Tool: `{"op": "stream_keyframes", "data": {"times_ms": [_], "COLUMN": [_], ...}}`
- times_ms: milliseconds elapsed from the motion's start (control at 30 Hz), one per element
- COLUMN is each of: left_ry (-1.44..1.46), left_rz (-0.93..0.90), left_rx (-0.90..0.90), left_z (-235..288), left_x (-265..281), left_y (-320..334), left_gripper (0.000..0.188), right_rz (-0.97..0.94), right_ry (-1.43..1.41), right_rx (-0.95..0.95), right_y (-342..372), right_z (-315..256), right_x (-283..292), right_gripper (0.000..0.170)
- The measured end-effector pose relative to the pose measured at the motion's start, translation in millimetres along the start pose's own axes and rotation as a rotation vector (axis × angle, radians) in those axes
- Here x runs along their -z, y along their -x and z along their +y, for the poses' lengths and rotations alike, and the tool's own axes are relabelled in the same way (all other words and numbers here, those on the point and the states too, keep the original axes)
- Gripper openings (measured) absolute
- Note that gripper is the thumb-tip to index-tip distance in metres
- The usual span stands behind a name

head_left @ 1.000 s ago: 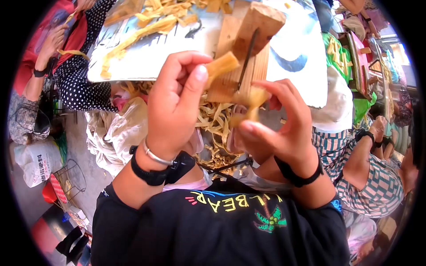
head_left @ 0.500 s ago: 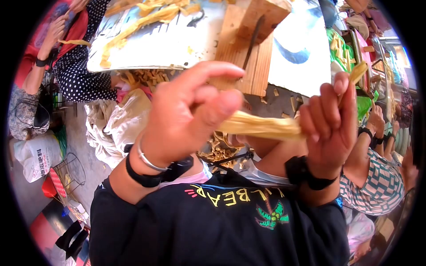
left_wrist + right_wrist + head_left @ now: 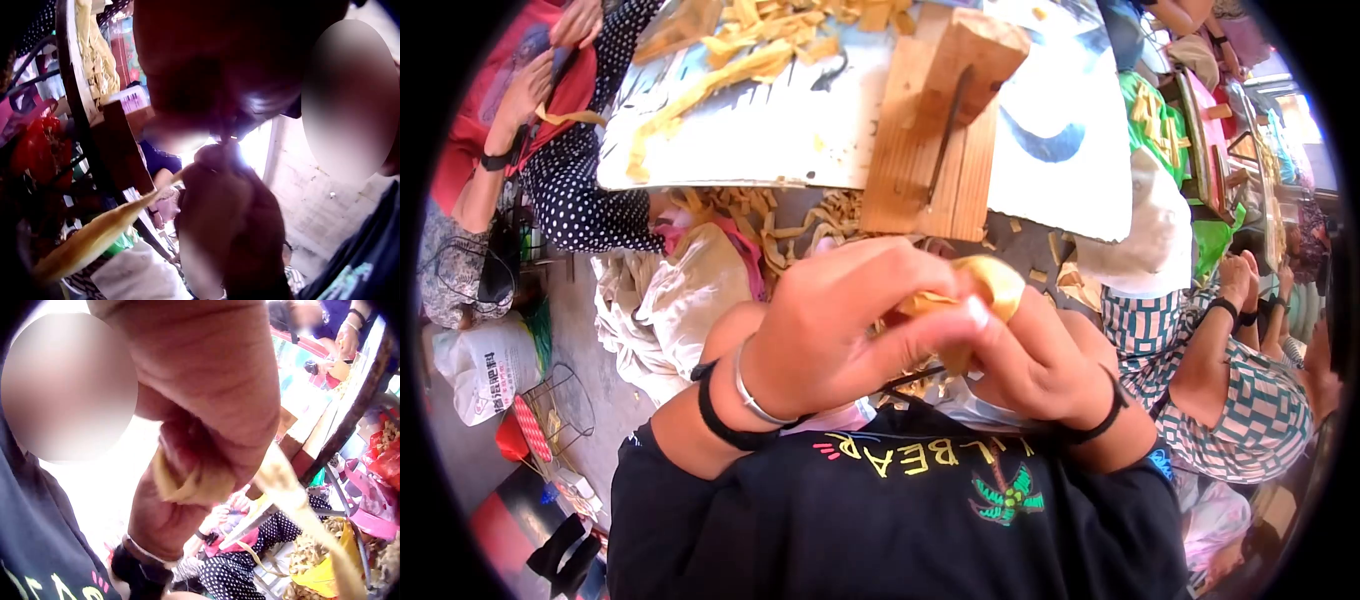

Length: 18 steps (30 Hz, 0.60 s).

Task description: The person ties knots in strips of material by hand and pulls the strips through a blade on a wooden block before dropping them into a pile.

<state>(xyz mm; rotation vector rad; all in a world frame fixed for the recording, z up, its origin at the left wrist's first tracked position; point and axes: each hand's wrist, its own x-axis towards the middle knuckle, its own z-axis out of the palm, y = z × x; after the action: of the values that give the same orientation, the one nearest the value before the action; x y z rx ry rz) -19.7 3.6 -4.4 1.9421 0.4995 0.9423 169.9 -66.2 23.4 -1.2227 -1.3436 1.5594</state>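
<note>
A soft, flat yellow-tan strip (image 3: 997,284) is bent between my two hands, close in front of the chest. My left hand (image 3: 830,315), with a silver bangle at its wrist, pinches it between thumb and fingers. From the other side my right hand (image 3: 1045,355) grips it, its fingertips partly hidden behind the left hand. In the right wrist view a loop of the strip (image 3: 199,486) wraps around fingertips. A long tail of the strip (image 3: 100,240) hangs out to the side in the left wrist view.
Ahead, a white table (image 3: 800,155) carries a pile of similar strips (image 3: 750,60) and a wooden stand (image 3: 975,65) with a metal rod. Strips and scraps litter the floor beneath. People sit at both sides; a pale cloth (image 3: 670,300) lies at left.
The hands were apart with the strip, the right swinging outward half a second ago. Now both have come together lower, nearer the chest, with the strip folded between them.
</note>
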Motion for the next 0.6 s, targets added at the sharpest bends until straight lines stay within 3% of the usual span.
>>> {"op": "stream_keyframes", "data": {"times_ms": [33,67,133,167,300,400,533,600], "left_ry": [-0.016,-0.005,0.019,0.094,0.308,0.407,0.937,0.893], "left_rz": [0.043,0.032,0.009,-0.101,0.005,-0.038,0.059,0.126], "left_rx": [0.179,0.064,-0.161,-0.206,0.052,0.108,0.416,0.447], "left_z": [10.2,9.3,6.5,4.0,-15.7,-18.4,-9.6,-9.3], "left_x": [1.5,-1.4,-9.8,-5.8,-7.4,-13.7,-11.8,-14.9], "left_y": [3.2,3.5,4.6,7.8,6.9,5.9,7.7,5.2], "left_gripper": [0.012,0.011,0.01,0.012,0.032,0.032,0.036,0.039], "right_rz": [0.118,0.144,0.181,0.162,0.17,0.144,0.15,0.328], "right_ry": [-0.116,-0.288,-0.312,-0.243,-0.419,-0.417,0.171,0.449], "right_rx": [-0.163,-0.163,0.003,0.147,0.159,0.147,0.496,0.645], "right_y": [-3.2,-5.0,-2.4,-3.4,-3.3,-1.3,-9.9,-15.1], "right_z": [-3.5,-6.8,6.6,13.6,17.0,16.7,24.4,28.3], "right_x": [-4.8,-3.8,-4.3,0.7,2.3,0.4,7.0,-4.3], "right_gripper": [0.021,0.018,0.016,0.015,0.015,0.018,0.023,0.028]}}
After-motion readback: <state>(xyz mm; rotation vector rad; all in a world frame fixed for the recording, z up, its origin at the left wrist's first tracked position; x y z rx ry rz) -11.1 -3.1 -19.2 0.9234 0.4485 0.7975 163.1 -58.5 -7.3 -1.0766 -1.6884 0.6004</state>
